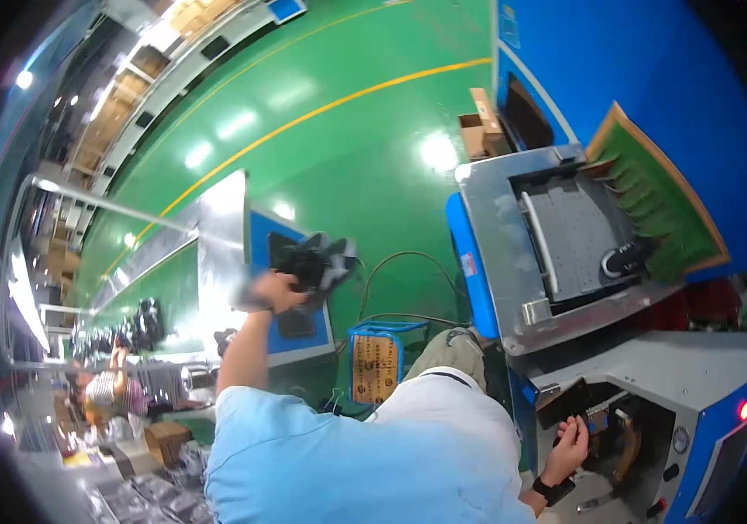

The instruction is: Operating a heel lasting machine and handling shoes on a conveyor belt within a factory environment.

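Right now my left hand (279,293) has its fingers curled in on a black bundle (317,264), blurred enough that I can't make out its exact shape. The bundle is above a blue panel (260,234) at the end of a pale metal bench (221,229), with a dark pad (296,325) just below it. My right hand (569,451), a black band (553,491) round its wrist, is well apart, at the open front of a grey-and-blue machine (697,362). Those fingers are bent close together beside a dark piece (564,402); I cannot tell whether they grip it. A blue-framed stool (374,368) stands between my hands.
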{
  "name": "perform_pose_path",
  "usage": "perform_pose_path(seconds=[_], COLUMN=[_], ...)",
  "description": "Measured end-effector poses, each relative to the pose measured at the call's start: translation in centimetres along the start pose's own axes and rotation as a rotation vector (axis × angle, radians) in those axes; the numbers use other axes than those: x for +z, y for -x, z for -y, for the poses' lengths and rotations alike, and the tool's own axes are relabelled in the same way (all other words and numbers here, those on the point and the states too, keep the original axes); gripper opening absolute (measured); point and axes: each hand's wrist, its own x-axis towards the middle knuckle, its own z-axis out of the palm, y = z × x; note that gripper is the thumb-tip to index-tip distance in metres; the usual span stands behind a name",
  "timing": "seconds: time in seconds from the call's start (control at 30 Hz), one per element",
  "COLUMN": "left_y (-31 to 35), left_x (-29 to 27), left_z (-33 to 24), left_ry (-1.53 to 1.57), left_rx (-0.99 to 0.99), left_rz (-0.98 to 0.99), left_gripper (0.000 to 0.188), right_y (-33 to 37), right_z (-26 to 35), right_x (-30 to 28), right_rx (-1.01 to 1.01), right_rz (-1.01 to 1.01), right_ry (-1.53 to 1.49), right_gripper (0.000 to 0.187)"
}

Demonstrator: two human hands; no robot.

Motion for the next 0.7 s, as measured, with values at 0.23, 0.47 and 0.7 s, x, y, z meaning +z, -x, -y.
perform_pose_path(seconds=[0.23, 0.47, 0.7], left_y=[12.8, -1.4, -17.0], left_x=[-3.4, 12.2, 11.9], left_z=[18.4, -1.4, -45.1], left_ry=[-0.360, 0.079, 0.316], left_rx=[-1.397, -0.214, 1.003], left_rz=[-0.794, -0.452, 0.073], left_gripper=[0.021, 0.034, 0.048], right_y=[0.1, -6.4, -15.0], right_z=[2.6, 13.7, 16.9], right_x=[0.3, -9.8, -9.7], right_rx=[-0.304, -0.917, -0.573], right_rz=[-0.036, -0.992, -1.026], right_ry=[0.045, 0.579, 1.142], right_gripper=[0.023, 0.036, 0.057])
